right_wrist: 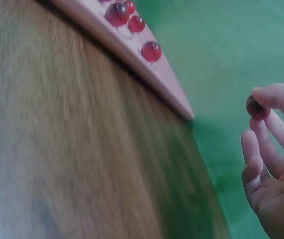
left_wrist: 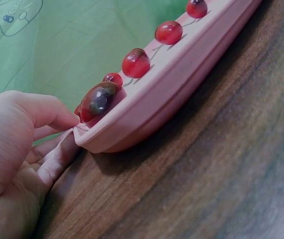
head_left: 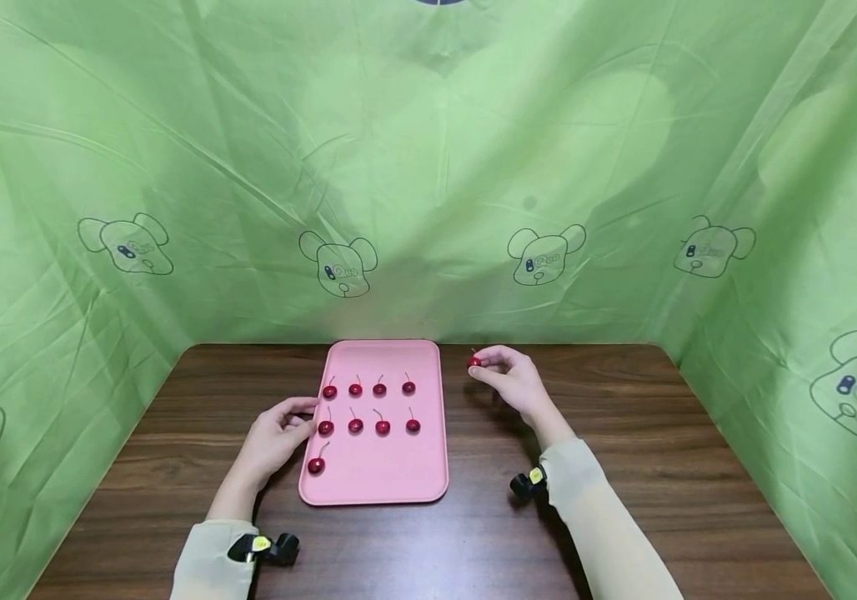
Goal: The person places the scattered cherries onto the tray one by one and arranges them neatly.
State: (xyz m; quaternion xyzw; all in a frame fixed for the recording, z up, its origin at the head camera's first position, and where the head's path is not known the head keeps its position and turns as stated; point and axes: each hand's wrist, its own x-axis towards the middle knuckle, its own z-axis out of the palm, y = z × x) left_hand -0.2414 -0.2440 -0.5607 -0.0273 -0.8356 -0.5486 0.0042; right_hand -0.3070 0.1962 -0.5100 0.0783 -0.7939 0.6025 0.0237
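Nine cherries (head_left: 355, 425) lie on the pink tray (head_left: 383, 483); our right hand (head_left: 511, 385) pinches a tenth cherry (head_left: 473, 362) above the surface (head_left: 623, 467), while our left hand (head_left: 274, 433) steadies the tray's edge, fingers relaxed. Next, we judge, careful placement beside the third-row cherry.

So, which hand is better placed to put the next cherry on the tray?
Probably the right hand: it already pinches a cherry just beside the pink tray. The left hand only touches the tray's left edge and holds nothing.
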